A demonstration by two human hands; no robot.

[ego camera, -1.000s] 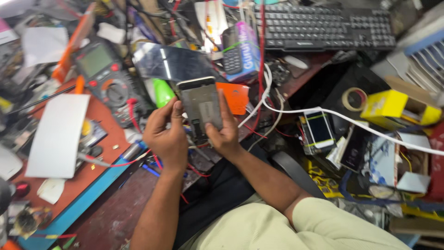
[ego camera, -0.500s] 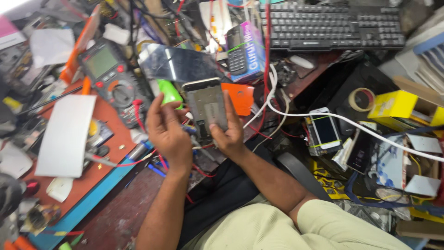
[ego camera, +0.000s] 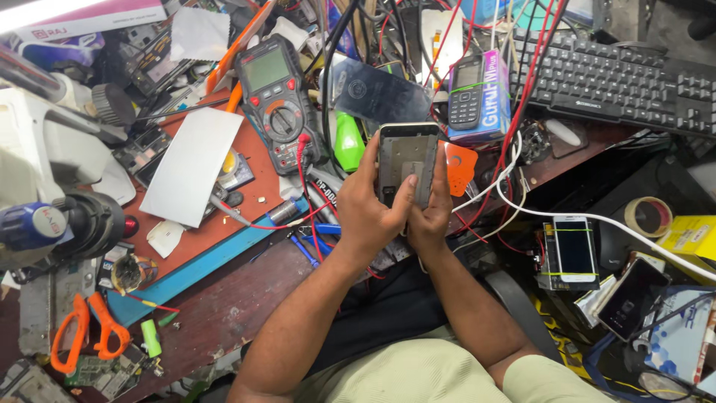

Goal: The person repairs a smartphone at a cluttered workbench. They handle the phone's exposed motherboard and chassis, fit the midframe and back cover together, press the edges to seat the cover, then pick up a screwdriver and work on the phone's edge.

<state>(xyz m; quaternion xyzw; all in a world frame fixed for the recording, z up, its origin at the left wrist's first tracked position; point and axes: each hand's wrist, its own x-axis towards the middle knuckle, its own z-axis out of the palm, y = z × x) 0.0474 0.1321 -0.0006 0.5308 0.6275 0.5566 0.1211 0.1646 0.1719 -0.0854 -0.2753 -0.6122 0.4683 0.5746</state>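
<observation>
I hold an opened phone frame [ego camera: 406, 153], grey and bare inside, upright above the cluttered bench. My left hand [ego camera: 365, 209] grips its left edge, thumb pressed on the lower inner face. My right hand [ego camera: 432, 213] wraps the right edge from behind. A grey multimeter [ego camera: 274, 101] with a red probe lead lies just left of the phone. A green bottle [ego camera: 347, 145] and a dark phone back cover [ego camera: 377, 93] sit right behind it.
A black keyboard [ego camera: 619, 78] lies at top right. Orange scissors [ego camera: 86, 332] rest at bottom left beside a microscope [ego camera: 52, 194]. A white sheet [ego camera: 194, 164] covers the orange mat. A white phone [ego camera: 574, 250], a tape roll [ego camera: 647, 216] and white cables crowd the right.
The view has shifted, so the hands and phone frame now sit more to the centre. My left thumb has moved onto the phone's inner face.
</observation>
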